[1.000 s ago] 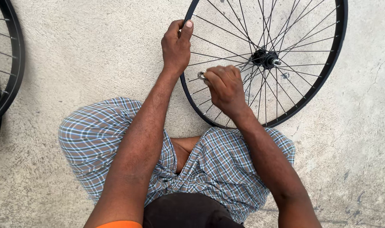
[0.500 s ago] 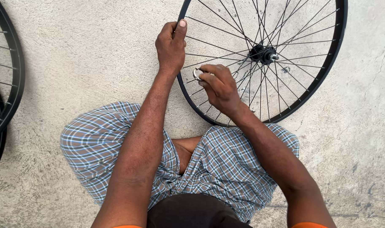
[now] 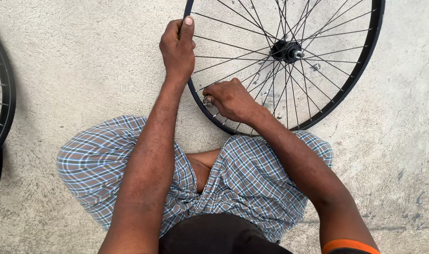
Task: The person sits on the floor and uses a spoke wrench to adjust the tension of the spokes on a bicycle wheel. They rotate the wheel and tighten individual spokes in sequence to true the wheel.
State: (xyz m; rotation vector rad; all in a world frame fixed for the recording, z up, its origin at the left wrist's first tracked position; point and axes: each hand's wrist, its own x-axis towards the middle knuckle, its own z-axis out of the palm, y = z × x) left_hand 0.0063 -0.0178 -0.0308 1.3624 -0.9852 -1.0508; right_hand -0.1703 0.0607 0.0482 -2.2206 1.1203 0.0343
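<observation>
Right hand [image 3: 231,99] slid lower along wheel [image 3: 365,61] rim; left hand [image 3: 178,46] unchanged.

matt black metal wheel rim [image 3: 365,61], thin steel spokes [image 3: 233,46], rough concrete floor [image 3: 83,70]

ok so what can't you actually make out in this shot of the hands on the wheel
Head view only:
- The small silvery tool in the right hand: fingers cover most of it, so its kind is unclear.
- The bicycle wheel: its top is cut off by the upper edge.
- The left hand grips the rim; its palm side is hidden.
- The second wheel: mostly cut off by the left edge.
</observation>
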